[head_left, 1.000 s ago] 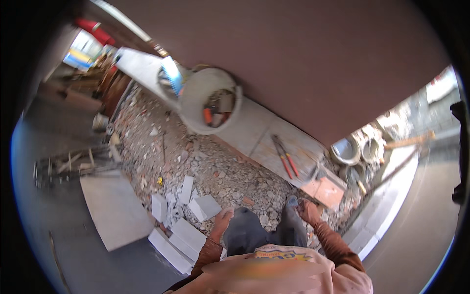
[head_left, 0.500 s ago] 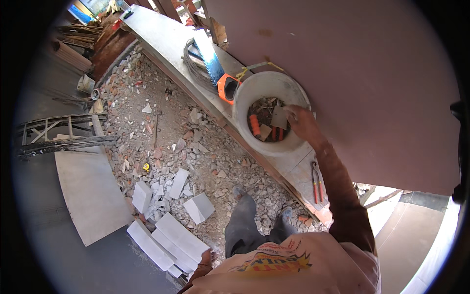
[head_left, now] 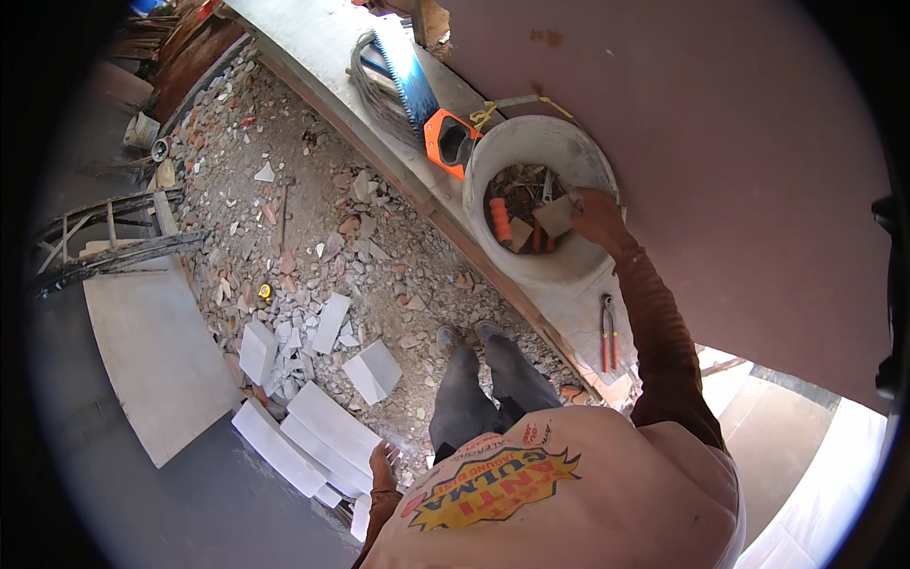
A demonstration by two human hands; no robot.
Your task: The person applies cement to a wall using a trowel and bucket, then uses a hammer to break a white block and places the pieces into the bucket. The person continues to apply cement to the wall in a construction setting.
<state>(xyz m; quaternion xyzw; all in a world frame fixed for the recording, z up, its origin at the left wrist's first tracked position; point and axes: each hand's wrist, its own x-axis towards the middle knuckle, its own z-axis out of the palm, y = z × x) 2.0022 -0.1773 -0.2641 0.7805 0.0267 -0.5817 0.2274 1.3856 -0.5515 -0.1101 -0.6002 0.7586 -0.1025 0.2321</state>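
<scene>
My right hand (head_left: 597, 218) reaches into a pale, dirty bucket (head_left: 485, 180), its fingers closed on the edge of a flat, squarish grey-beige plate (head_left: 557, 216). I cannot tell whether the plate has a handle under my hand. Below it in the bucket lie an orange ribbed grip (head_left: 500, 220), a tool with red handles (head_left: 538, 238) and small dark debris. Low on the left, my left hand (head_left: 384, 465) hangs with its fingers apart, beside the stacked white blocks (head_left: 332, 423), and holds nothing.
The bucket stands on a long board ledge (head_left: 327, 71) along a brown panel (head_left: 682, 171). On the ledge lie a handsaw (head_left: 408, 81), coiled wire (head_left: 365, 90) and pincers (head_left: 608, 332). Rubble (head_left: 379, 256) and a yellow tape measure (head_left: 265, 291) lie on the ground.
My right hand has drawn the plate toward the bucket's right side. My left hand shows more fully, and my feet have come closer together as the view shifted.
</scene>
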